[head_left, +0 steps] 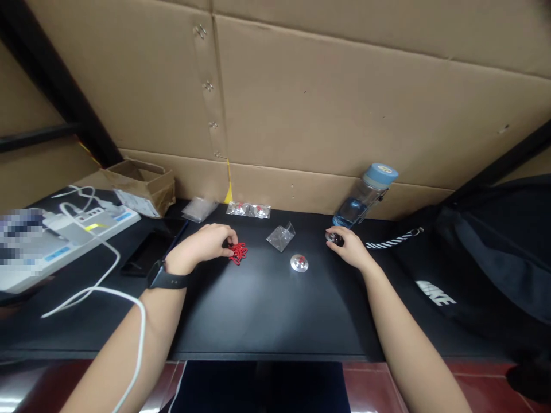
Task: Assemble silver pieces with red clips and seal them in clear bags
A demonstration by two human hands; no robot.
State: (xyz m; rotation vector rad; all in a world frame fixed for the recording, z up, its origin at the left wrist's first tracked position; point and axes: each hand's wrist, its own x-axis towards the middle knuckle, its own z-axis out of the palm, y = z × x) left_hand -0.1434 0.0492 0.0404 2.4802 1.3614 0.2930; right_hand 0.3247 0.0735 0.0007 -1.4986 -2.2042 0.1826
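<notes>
My left hand (212,243), with a dark watch on its wrist, has thumb and fingers closed on the edge of a small heap of red cord (239,253) on the black table. At the right, the fingers of my right hand (346,245) are curled round a small shiny round object (333,237) resting on the table. Between the hands lies a silver disc (299,263) with a red spot in its middle. Just behind the disc is a crumpled clear plastic bag (280,237).
Two small packets (248,210) and clear bags (200,209) lie along the cardboard wall. A blue-capped bottle (365,195) stands tilted behind my right hand. Left are a cardboard box (142,186), power strip (64,248), phone (144,253) and white cable; right, a black bag (477,258) with a striped strap.
</notes>
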